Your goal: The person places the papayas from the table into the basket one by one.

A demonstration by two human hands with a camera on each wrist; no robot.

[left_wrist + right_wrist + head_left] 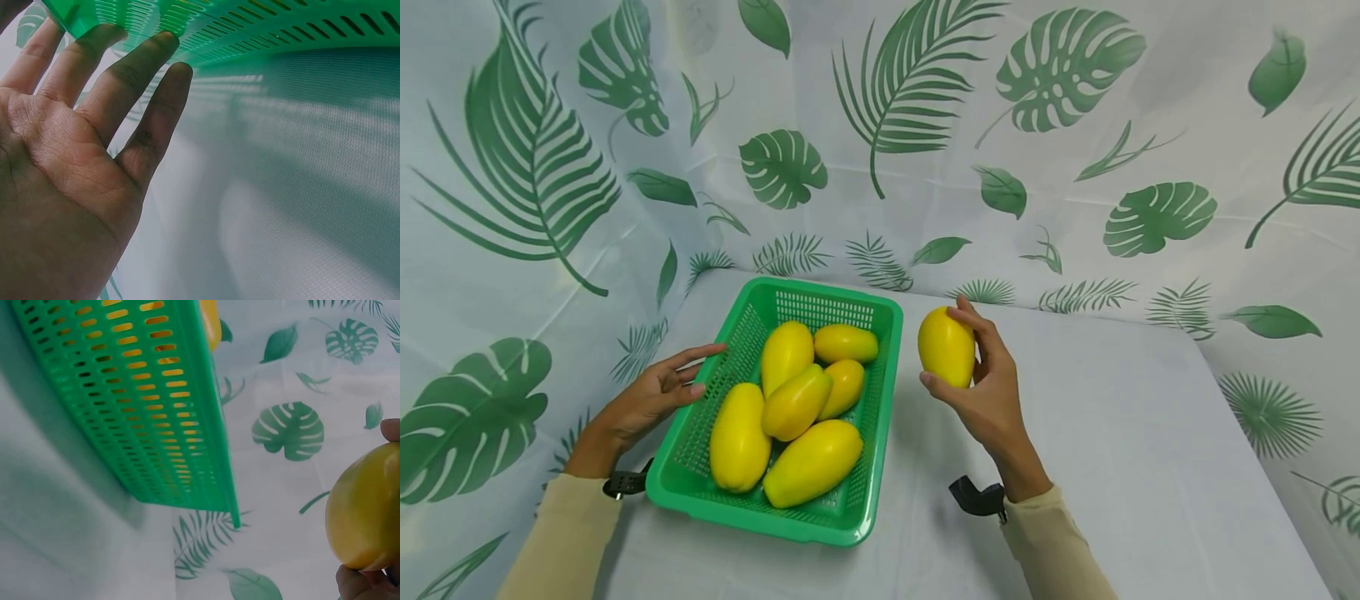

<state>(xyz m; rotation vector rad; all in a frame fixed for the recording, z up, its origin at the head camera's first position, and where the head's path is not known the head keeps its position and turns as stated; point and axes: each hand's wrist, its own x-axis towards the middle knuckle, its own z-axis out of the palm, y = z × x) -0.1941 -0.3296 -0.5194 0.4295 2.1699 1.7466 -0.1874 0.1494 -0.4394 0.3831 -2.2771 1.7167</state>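
My right hand point(992, 392) pinches a smooth yellow papaya point(946, 347) between thumb and fingers, holding it up to the right of the green basket point(880, 433). That papaya point(365, 509) shows at the right edge of the right wrist view, fingertips at its top and bottom. Inside the basket lie several more yellow papayas point(741, 437), some faintly green, one resting on top of others. At the basket's left side is my left hand point(658, 392), its fingers extended and spread. In the left wrist view, its fingertips point(167, 39) reach the slotted basket wall point(250, 31).
The basket stands on a white-covered table point(1120, 433), toward its left. A white cloth backdrop point(925, 192) printed with green leaves rises behind and at the sides. Dark bands with mounts point(981, 497) sit on both wrists.
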